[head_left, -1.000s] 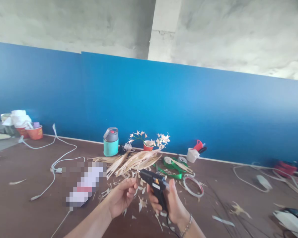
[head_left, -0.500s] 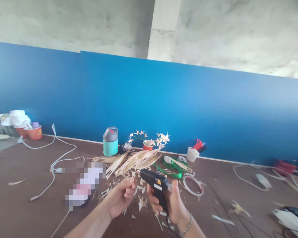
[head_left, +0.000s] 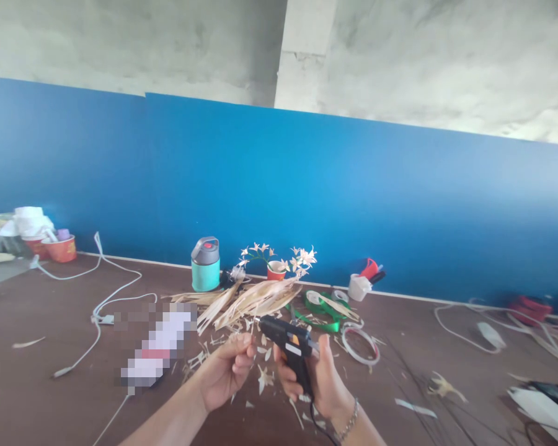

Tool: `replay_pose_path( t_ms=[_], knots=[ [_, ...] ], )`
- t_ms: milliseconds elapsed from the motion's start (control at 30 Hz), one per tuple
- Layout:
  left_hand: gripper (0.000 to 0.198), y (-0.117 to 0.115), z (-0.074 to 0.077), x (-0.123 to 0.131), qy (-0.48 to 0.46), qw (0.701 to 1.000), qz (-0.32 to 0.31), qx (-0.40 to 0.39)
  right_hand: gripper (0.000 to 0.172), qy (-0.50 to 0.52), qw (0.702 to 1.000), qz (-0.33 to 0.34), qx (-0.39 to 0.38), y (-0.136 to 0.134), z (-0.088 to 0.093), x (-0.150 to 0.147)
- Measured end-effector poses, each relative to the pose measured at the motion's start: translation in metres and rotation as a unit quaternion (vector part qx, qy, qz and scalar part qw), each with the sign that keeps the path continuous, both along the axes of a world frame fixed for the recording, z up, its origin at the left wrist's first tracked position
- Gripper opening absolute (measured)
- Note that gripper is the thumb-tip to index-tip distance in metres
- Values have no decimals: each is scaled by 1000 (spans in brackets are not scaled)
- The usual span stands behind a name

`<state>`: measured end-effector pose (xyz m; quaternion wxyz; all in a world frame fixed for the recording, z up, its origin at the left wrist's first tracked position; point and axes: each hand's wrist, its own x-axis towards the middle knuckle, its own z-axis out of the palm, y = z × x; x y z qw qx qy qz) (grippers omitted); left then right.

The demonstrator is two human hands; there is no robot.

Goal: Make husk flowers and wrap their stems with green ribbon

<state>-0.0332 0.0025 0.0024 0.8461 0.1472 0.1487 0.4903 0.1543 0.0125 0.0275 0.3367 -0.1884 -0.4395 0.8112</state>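
My right hand (head_left: pixel 323 381) grips a black glue gun (head_left: pixel 288 345) by its handle, nozzle pointing left. My left hand (head_left: pixel 225 371) is closed in a pinch just left of the nozzle, holding a thin pale straw piece (head_left: pixel 253 323) that sticks up from the fingertips. Both hands hover over the brown table (head_left: pixel 51 402), above scattered straw scraps (head_left: pixel 264 378). A bracelet sits on my right wrist.
Behind the hands lie a bundle of dried straw leaves (head_left: pixel 251 300), a teal flask (head_left: pixel 205 265), a red cup with straw flowers (head_left: pixel 276 267), green ribbon (head_left: pixel 320 306), tape rolls (head_left: pixel 361 344), a white cup with tools (head_left: pixel 360 286) and white cables (head_left: pixel 102 303). A blue wall backs the table.
Hands and glue gun stay almost still; the view has shifted slightly to the left and up.
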Motion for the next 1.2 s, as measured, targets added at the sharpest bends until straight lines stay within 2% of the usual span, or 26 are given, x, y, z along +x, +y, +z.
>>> replay_pose_path(
  t_ms=[267, 500, 667, 767, 900, 933, 1000, 1033, 1067, 1100, 1133, 1200],
  knots=[
    [10, 2, -2, 0, -15, 1000, -1, 3, 84, 6, 1000, 16, 2, -1, 3, 0],
    [9, -1, 4, 0, -16, 1000, 5, -7, 84, 3, 1000, 14, -3, -1, 2, 0],
    [16, -2, 5, 0, -3, 1000, -3, 19, 86, -13, 1000, 12, -2, 1, 1, 1],
    [18, -1, 3, -2, 52, 996, -25, 70, 86, -24, 1000, -13, 3, 4, 4, 3],
    [19, 4, 4, -5, 211, 970, -54, 112, 86, -13, 997, -70, 26, 9, 12, 15],
    [19, 6, 5, -6, 253, 960, -47, 105, 88, -20, 997, -63, 42, 9, 15, 20],
    [19, 7, 9, -5, 317, 945, -4, 78, 91, -77, 993, -7, 88, 8, 20, 30],
    [20, 8, 11, -5, 328, 942, 28, 68, 90, -133, 984, 25, 113, 6, 23, 34],
    [21, 8, 12, -5, 322, 943, 60, 62, 87, -207, 968, 29, 141, 5, 25, 37],
    [22, 9, 14, -6, 301, 948, 88, 59, 81, -292, 940, -3, 176, 4, 28, 38],
    [24, 8, 15, -6, 272, 955, 105, 58, 72, -378, 897, -72, 219, 4, 31, 39],
    [27, 8, 15, -7, 220, 968, 108, 59, 54, -508, 764, -248, 311, 4, 36, 39]
  ],
)
